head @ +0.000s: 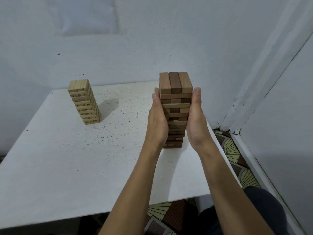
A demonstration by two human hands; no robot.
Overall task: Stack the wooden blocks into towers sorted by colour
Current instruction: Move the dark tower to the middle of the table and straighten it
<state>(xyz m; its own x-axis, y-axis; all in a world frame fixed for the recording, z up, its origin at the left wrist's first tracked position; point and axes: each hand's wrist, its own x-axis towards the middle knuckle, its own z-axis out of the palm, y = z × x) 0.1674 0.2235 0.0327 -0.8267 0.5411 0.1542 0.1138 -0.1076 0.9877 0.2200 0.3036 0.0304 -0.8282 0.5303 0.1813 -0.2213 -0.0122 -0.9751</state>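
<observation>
On the white table (67,158), left hand (156,122) and right hand (196,119) press straight fingers (197,94) against the brown tower (176,92).

One counter (67,167) carries two block towers: one pale tower (84,102), one brown tower (176,99). Two hands show: one left hand (156,122), one right hand (196,119).

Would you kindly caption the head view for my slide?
The left hand and right hand press the brown tower; the pale tower stands apart.
</observation>
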